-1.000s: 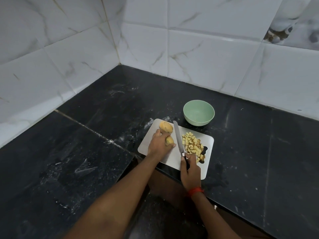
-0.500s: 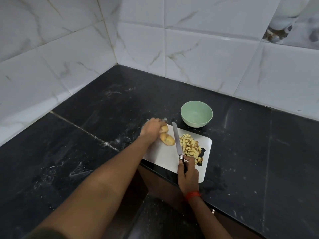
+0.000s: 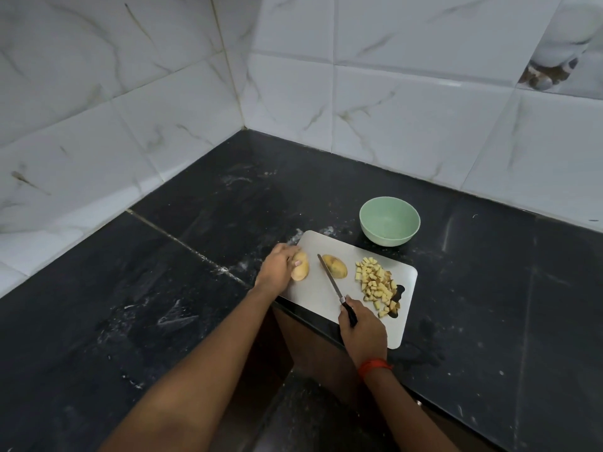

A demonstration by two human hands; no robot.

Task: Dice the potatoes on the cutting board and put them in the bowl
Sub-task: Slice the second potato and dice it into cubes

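Observation:
A white cutting board [image 3: 313, 298] lies on the black counter. My left hand [image 3: 277, 267] holds one potato [image 3: 301, 266] at the board's left edge. A second potato piece [image 3: 335, 266] lies free in the middle of the board. My right hand [image 3: 360, 331] grips the black handle of a knife [image 3: 330, 278], whose blade points up and left between the two potatoes. A heap of diced potato [image 3: 377, 285] sits on the right part of the board. The pale green bowl [image 3: 390, 221] stands empty just behind the board.
The black stone counter [image 3: 163, 305] runs into a corner of white marbled wall tiles [image 3: 408, 109]. Its front edge passes under the near side of the board. A red thread band [image 3: 375, 367] circles my right wrist.
My left hand has drawn one potato to the board's left edge, apart from the other piece. The knife blade now lies between the two.

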